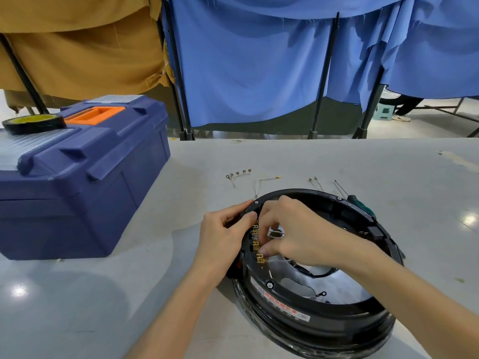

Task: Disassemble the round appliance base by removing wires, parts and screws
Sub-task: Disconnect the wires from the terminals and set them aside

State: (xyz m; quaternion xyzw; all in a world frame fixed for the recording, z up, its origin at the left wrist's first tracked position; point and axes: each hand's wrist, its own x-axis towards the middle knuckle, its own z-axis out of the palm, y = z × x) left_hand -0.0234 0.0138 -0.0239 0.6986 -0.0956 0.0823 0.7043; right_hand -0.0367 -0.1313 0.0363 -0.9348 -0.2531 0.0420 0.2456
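Round black plastic appliance base lies open side up on the pale grey table.

Left hand grips the base's left rim, thumb over the top edge and fingers outside.

Right hand reaches inside the base. Fingers and thumb are curled tight, pinching at the row of brass terminals on the inner left wall; which piece is hidden.

Beyond the base lie loose lug-ended wires. A green-handled screwdriver lies at its far right rim. A blue plastic toolbox stands to its left.
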